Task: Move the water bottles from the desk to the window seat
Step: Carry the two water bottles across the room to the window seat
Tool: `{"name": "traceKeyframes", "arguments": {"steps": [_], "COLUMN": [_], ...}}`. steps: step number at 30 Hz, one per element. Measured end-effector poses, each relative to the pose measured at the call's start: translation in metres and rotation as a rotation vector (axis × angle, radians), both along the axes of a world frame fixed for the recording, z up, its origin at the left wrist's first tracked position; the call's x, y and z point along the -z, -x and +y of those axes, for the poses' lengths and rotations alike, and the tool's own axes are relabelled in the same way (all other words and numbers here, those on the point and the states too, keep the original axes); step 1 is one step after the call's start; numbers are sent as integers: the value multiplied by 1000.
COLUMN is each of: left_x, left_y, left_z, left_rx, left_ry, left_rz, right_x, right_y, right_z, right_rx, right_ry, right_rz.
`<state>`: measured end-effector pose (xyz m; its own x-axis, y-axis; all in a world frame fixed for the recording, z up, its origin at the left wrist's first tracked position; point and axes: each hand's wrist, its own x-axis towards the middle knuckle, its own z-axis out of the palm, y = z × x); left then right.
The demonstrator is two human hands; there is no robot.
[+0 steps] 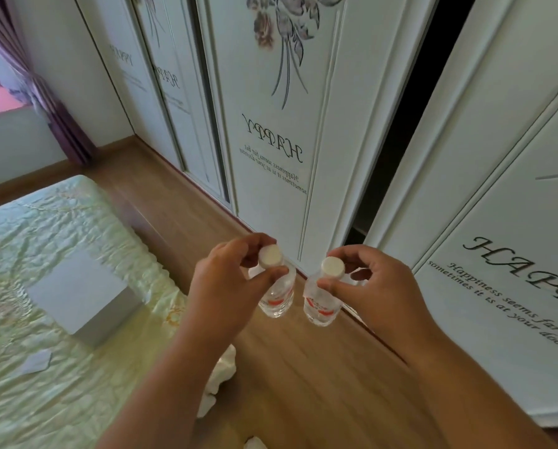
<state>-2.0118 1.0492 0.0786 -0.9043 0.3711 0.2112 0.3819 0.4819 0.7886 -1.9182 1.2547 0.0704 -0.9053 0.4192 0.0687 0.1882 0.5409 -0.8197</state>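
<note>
I carry two clear water bottles with white caps and red labels, hanging upright above the wooden floor. My left hand (229, 280) pinches the neck of the left bottle (276, 298) just under its cap. My right hand (375, 286) pinches the neck of the right bottle (319, 306) the same way. The two bottles hang side by side, a small gap between them. Neither the desk nor the window seat is in view.
A bed (60, 319) with a pale green cover lies at left, a grey box (83, 296) on it. White wardrobe doors (277, 140) run along the right, one gap open and dark. Purple curtains (54, 102) hang far left. Wooden floor (303, 377) stretches ahead between the bed and the wardrobe.
</note>
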Motion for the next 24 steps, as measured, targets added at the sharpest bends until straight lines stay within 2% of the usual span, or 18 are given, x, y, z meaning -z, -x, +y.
{"name": "traceKeyframes", "arguments": {"steps": [7,12,18,24], "left_x": [7,14,3,-9], "left_y": [59,95,135,172], "left_z": [-7,-7,15,48], "left_rx": [-31,-116,-292,-496], "left_ry": [60,95,94,13], "left_rz": [-1,-26,-2,43], "right_x": [9,16,16,8], "right_y": [66,127,210,290], "right_z": [0,7,31,64], "right_rx": [-49,-196,-399,-581], "right_ry": [25,35,60,51], "right_rz": [-11,-40,-12,32]}}
